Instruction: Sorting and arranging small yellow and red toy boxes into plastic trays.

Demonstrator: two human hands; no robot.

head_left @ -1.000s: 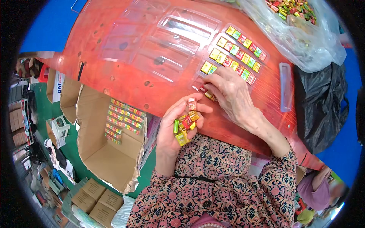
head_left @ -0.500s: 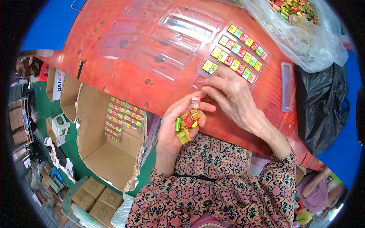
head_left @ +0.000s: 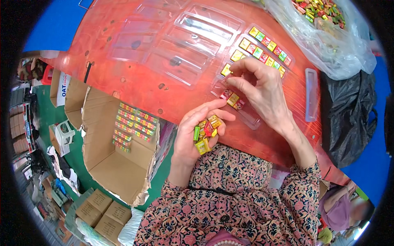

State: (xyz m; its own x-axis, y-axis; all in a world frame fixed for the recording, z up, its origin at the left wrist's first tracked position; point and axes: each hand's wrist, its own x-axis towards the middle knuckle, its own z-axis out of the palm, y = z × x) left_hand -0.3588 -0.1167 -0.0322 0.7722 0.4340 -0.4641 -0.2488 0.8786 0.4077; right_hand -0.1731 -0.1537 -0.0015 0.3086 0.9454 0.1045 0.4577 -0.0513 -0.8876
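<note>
My left hand (head_left: pixel 189 133) is cupped palm up, cradling several small wrapped candies (head_left: pixel 206 130) in yellow, red and green. To its right, a clear plastic tray (head_left: pixel 251 121) holds rows of similar candies (head_left: pixel 262 52). In the tray's near row sit a few red and yellow candies (head_left: pixel 232 99). My right hand (head_left: pixel 262 88) is over the tray with thumb and fingers curled together at the left end of the rows. Whatever its fingertips pinch is hidden, and the hand covers part of the rows.
Empty clear trays (head_left: pixel 180 51) lie on the red table (head_left: pixel 135 78). A clear bag of candies (head_left: pixel 328 45) stands back right, near a black plastic bag (head_left: pixel 349 110). Left of the table, an open cardboard box (head_left: pixel 111 164) contains filled candy trays (head_left: pixel 133 125).
My right hand has moved away from my left hand, over the tray. A candy at my left fingertips is no longer there, and candies in the near row are now visible.
</note>
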